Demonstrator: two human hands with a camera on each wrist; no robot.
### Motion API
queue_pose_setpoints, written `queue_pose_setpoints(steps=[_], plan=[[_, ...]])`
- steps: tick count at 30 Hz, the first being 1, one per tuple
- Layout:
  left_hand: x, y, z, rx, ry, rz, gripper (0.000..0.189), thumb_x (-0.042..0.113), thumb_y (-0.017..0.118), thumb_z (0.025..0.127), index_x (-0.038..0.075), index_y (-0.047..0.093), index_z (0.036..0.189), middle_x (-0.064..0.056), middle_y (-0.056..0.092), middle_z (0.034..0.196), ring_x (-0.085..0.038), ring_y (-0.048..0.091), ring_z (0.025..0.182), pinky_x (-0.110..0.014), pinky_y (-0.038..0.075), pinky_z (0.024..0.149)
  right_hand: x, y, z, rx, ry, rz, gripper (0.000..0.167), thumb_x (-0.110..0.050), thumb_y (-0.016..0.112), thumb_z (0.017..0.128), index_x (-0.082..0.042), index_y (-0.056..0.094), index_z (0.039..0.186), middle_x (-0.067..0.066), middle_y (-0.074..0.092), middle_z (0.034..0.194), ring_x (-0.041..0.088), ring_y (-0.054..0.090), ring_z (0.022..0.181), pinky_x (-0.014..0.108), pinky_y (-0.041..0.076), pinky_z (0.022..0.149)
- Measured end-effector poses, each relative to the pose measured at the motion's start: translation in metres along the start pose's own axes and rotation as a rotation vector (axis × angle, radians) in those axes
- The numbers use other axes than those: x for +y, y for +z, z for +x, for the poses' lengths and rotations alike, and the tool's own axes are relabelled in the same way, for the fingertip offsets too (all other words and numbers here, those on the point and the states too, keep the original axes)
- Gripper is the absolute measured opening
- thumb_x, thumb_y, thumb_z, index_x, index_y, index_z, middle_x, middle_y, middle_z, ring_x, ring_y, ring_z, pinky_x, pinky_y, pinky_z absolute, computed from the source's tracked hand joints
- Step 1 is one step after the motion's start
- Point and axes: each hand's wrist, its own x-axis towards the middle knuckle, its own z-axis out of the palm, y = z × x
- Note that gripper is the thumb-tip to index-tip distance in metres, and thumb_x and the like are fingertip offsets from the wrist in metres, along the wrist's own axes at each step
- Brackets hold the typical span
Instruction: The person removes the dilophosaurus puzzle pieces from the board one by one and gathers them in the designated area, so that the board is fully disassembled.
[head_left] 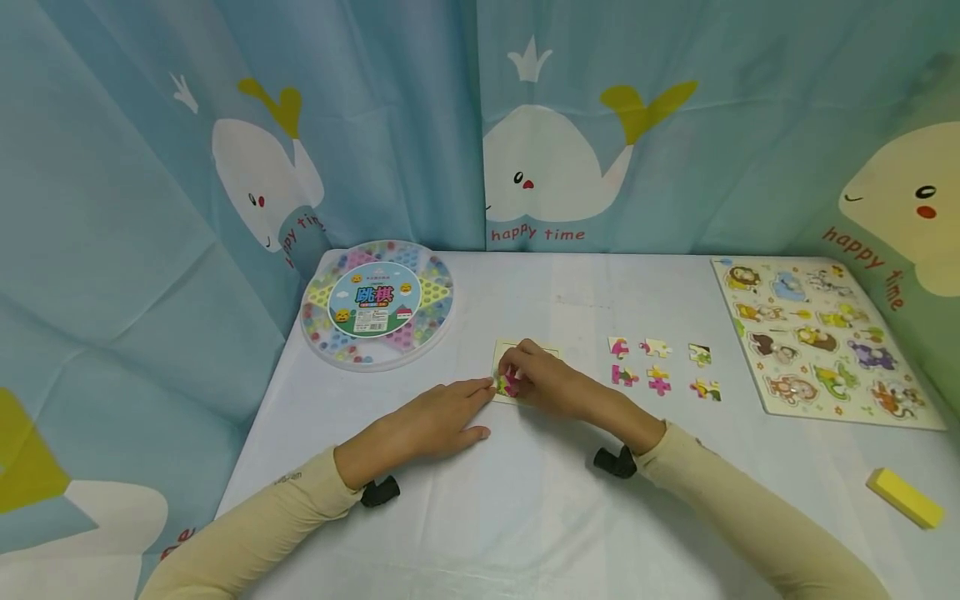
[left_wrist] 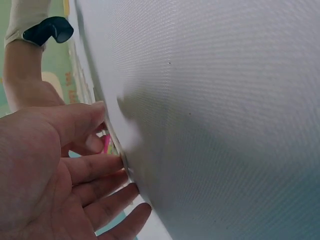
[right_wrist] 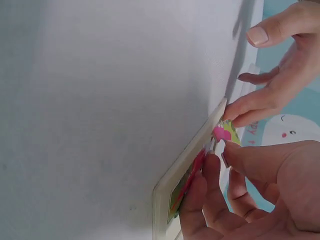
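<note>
A small cream puzzle board (head_left: 498, 354) lies flat on the white table, partly covered by my right hand (head_left: 546, 382). That hand pinches a pink-and-green jigsaw piece (right_wrist: 226, 132) between thumb and fingers, just above the board's left part. Red and green picture areas show in the frame in the right wrist view, largely hidden by fingers. My left hand (head_left: 442, 417) lies on the table with its fingers extended, the fingertips touching the board's left edge. To the right of the board, several loose jigsaw pieces (head_left: 659, 381) lie in loose rows.
A round Chinese checkers box (head_left: 375, 298) sits at the back left. On the right lies an animal peg puzzle board (head_left: 825, 337), with a yellow block (head_left: 905, 498) nearer the front. A blue curtain (head_left: 405, 125) printed with whales hangs behind the table.
</note>
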Motion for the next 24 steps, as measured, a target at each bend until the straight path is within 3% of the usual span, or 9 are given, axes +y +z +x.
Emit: queue_pose_setpoints(steps=[5, 11, 17, 24], plan=[[0.001, 0.000, 0.000, 0.007, -0.003, -0.001, 0.066, 0.039, 0.061, 0.108, 0.004, 0.044, 0.160, -0.010, 0.040, 0.168, -0.027, 0.040, 0.155, -0.051, 0.041, 0.120, 0.002, -0.004, -0.001, 0.007, -0.037, 0.056, 0.028, 0.017, 0.057, 0.092, -0.005, 0.064, 0.109, 0.010, 0.063, 0.099, 0.025, 0.062, 0.095, 0.032, 0.054, 0.081], [0.001, 0.000, 0.000, 0.007, -0.003, 0.000, 0.066, 0.039, 0.062, 0.107, 0.004, 0.043, 0.161, -0.010, 0.039, 0.169, -0.027, 0.040, 0.154, -0.050, 0.041, 0.121, 0.004, -0.010, -0.003, -0.025, -0.046, 0.121, 0.025, 0.013, 0.059, 0.096, -0.006, 0.065, 0.111, 0.007, 0.065, 0.101, 0.022, 0.061, 0.096, 0.032, 0.055, 0.083], [0.002, 0.000, 0.000, -0.007, -0.017, -0.003, 0.066, 0.039, 0.061, 0.108, 0.005, 0.043, 0.161, -0.009, 0.038, 0.170, -0.027, 0.039, 0.155, -0.051, 0.040, 0.121, 0.009, -0.028, -0.012, -0.047, 0.057, 0.221, 0.020, 0.004, 0.061, 0.102, -0.007, 0.063, 0.119, 0.007, 0.067, 0.109, 0.024, 0.065, 0.105, 0.038, 0.056, 0.091], [0.002, 0.004, 0.000, -0.012, -0.042, -0.001, 0.067, 0.042, 0.061, 0.107, 0.008, 0.042, 0.162, -0.006, 0.035, 0.171, -0.025, 0.036, 0.157, -0.052, 0.038, 0.122, 0.020, -0.061, -0.038, 0.019, 0.189, 0.230, 0.008, -0.003, 0.062, 0.105, -0.007, 0.062, 0.111, 0.009, 0.070, 0.104, 0.021, 0.064, 0.099, 0.031, 0.053, 0.079]])
